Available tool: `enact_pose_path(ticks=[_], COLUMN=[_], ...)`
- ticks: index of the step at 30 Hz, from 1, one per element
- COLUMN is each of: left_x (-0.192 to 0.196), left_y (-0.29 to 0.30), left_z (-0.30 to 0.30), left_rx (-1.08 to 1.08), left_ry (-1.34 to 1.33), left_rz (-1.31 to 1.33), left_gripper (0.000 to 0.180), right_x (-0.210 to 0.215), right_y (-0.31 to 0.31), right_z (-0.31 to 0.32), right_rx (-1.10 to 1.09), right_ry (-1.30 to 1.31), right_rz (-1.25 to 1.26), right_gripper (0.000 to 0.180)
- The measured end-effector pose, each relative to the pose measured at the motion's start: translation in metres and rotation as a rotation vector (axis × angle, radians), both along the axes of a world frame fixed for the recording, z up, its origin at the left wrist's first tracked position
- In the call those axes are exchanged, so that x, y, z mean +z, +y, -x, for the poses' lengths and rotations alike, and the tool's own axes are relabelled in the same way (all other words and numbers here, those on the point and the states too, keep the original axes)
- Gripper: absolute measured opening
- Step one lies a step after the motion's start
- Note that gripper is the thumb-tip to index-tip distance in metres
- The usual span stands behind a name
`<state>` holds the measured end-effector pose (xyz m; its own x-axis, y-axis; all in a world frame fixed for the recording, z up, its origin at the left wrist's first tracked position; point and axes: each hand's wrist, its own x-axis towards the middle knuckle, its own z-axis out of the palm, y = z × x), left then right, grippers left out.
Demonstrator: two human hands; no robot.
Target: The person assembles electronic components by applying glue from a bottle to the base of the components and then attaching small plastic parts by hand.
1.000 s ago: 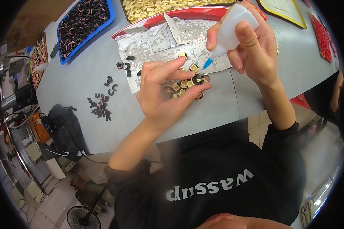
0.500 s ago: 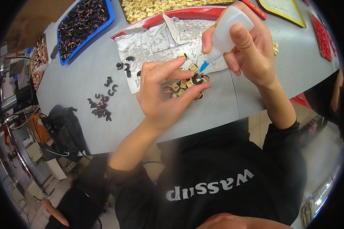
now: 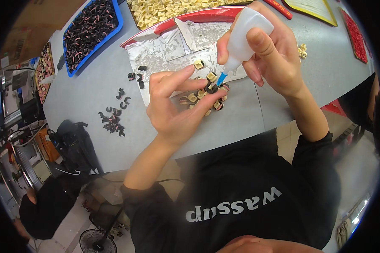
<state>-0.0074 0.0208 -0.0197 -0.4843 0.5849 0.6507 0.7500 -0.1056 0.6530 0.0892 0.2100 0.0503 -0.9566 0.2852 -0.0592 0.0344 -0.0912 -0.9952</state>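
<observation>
My right hand grips a translucent white squeeze bottle, tilted down to the left. Its blue nozzle ends right at a small black curved piece, pinched between the thumb and index finger of my left hand. Below those fingers lies a cluster of small cream-and-black pieces, partly hidden by my thumb. Another cream-and-black piece sits just beyond my left fingertips, on a stained white sheet.
Loose black curved pieces lie on the grey table at the left. A blue tray of black and pink pieces and a heap of cream pieces stand at the back. Far right are a yellow-rimmed tray and red pieces.
My hands and the bottle have shifted slightly left in the picture, the nozzle staying at the pinched piece. At lower left another person has moved, and a fan has come into view.
</observation>
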Motion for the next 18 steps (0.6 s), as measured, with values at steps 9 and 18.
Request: enact_pose_path(ticks=[9,18], left_x=[0.003,0.003], left_y=[0.001,-0.001], left_z=[-0.001,-0.002], left_rx=[0.035,0.065], left_ry=[0.025,0.023], left_rz=[0.01,0.013], left_gripper=[0.066,0.069], right_x=[-0.038,-0.036], right_y=[-0.012,-0.012], right_z=[0.01,0.008], right_rx=[-0.028,-0.062], right_ry=[0.31,0.328], right_rz=[-0.06,0.117], right_gripper=[0.041,0.02])
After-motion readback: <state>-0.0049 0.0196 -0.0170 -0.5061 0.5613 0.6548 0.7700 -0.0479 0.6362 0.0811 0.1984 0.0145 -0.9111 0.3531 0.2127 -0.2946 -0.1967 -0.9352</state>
